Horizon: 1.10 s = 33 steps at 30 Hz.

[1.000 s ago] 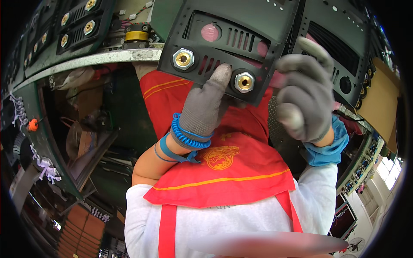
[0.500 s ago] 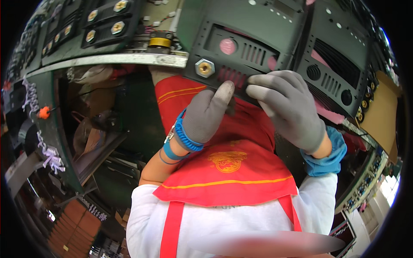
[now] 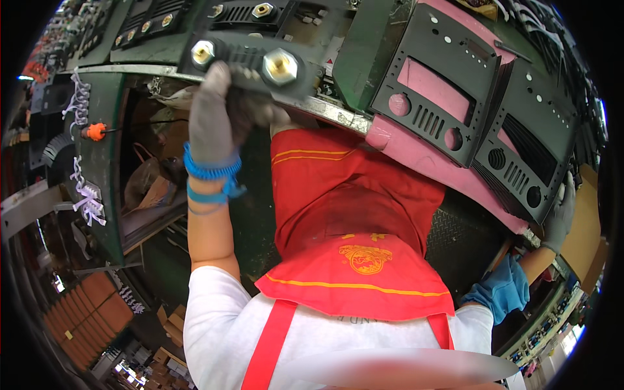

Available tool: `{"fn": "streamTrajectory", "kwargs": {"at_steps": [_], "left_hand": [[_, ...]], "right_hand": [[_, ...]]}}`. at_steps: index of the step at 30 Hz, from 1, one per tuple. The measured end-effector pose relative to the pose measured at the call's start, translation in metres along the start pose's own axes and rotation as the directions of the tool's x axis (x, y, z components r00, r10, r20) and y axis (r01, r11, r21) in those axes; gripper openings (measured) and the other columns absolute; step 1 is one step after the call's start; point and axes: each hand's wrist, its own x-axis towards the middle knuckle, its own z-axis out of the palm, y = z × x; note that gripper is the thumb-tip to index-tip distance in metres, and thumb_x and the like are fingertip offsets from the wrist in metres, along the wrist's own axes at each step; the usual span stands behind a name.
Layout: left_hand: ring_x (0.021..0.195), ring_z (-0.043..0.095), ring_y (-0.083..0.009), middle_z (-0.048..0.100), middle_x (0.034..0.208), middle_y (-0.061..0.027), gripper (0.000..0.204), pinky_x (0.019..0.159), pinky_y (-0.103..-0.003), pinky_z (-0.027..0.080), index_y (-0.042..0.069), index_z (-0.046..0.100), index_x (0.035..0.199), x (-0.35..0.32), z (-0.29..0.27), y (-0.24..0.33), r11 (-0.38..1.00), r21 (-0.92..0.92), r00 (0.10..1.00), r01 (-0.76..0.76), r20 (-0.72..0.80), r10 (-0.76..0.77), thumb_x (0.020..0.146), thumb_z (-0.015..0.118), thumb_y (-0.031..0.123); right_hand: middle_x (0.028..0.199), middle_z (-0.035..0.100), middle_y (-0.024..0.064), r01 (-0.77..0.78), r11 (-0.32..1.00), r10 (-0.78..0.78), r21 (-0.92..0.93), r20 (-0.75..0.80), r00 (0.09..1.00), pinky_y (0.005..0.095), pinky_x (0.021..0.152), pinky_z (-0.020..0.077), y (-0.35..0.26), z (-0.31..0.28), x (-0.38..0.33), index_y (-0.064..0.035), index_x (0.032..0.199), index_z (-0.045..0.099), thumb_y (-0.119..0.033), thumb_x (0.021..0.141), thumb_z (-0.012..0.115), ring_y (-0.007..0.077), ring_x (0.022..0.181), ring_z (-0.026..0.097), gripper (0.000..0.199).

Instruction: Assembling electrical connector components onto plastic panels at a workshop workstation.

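My left hand (image 3: 218,120), in a grey glove, grips the near edge of a black metal panel (image 3: 244,55). Two brass sockets with hex nuts (image 3: 280,66) sit on that panel, which is smeared by motion above the bench's left side. Far off to the right, my right hand (image 3: 560,218), gloved too, reaches beside a stack of black panels (image 3: 513,162) and a cardboard box (image 3: 588,221). Its fingers are mostly hidden there. A black panel with slots and two round holes (image 3: 432,91) lies on pink foam (image 3: 429,149) in front of me.
Other black panels with brass sockets (image 3: 146,26) lie at the back left. A green block (image 3: 364,58) stands between the left and right work areas. The metal bench edge (image 3: 331,112) runs across before me. An orange knob (image 3: 96,132) sticks out at the left.
The panel with brass sockets has left the foam and moved left in my left hand; two sockets show on it now, one earlier. My right hand has let go and swung far right.
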Motion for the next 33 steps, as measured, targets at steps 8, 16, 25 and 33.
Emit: {"fn": "streamTrajectory", "kwargs": {"at_steps": [8, 16, 25, 33], "left_hand": [[0.058, 0.067, -0.0262, 0.065, 0.072, -0.0130, 0.042, 0.059, -0.038, 0.060, -0.004, 0.061, 0.098, 0.064, -0.043, 0.015, 0.983, 0.180, 0.982, -0.040, -0.177, 0.072, 0.098, 0.046, 0.036], [0.042, 0.056, -0.0171, 0.058, 0.057, -0.0065, 0.047, 0.042, -0.030, 0.051, 0.003, 0.064, 0.083, 0.053, -0.035, 0.031, 0.828, 0.470, 0.887, 0.306, -0.456, -0.069, 0.092, 0.053, 0.048], [0.054, 0.055, -0.0116, 0.057, 0.066, -0.0063, 0.047, 0.052, -0.025, 0.046, -0.003, 0.062, 0.087, 0.010, 0.011, 0.027, 0.650, 0.759, 0.852, -0.045, -0.311, 0.422, 0.099, 0.047, 0.040], [0.093, 0.062, -0.0234, 0.059, 0.108, -0.0128, 0.036, 0.078, -0.034, 0.053, 0.006, 0.069, 0.106, -0.042, 0.099, -0.052, 0.254, 0.557, 0.586, -0.790, 0.565, 0.581, 0.074, 0.081, 0.015]], "right_hand": [[0.134, 0.054, 0.0167, -0.038, 0.985, 0.048, -0.166, 0.062, 0.997, 0.0393, 0.099, 0.0428, 0.015, -0.014, -0.001, -0.0090, 0.136, 0.050, -0.012, 0.088, 0.059, 0.0317, 0.120, 0.055, 0.049], [0.112, 0.066, 0.0180, -0.022, 0.993, -0.020, -0.119, -0.345, 0.938, 0.0375, 0.084, 0.0497, -0.016, -0.033, -0.008, -0.0024, 0.118, 0.061, -0.025, 0.096, 0.058, 0.0286, 0.095, 0.066, 0.032], [0.120, 0.058, 0.0197, -0.480, -0.116, -0.291, 0.870, 0.432, 0.854, 0.0247, 0.062, 0.0417, -0.210, -0.054, -0.056, 0.0058, 0.138, 0.040, -0.026, 0.096, 0.051, 0.0112, 0.070, 0.049, 0.054], [0.135, 0.049, 0.0202, -0.796, -0.287, -0.640, 0.533, 0.512, 0.573, 0.0349, 0.089, 0.0523, -0.316, -0.013, -0.070, 0.0050, 0.145, 0.028, -0.029, 0.094, 0.053, 0.0265, 0.115, 0.058, 0.067]]}}
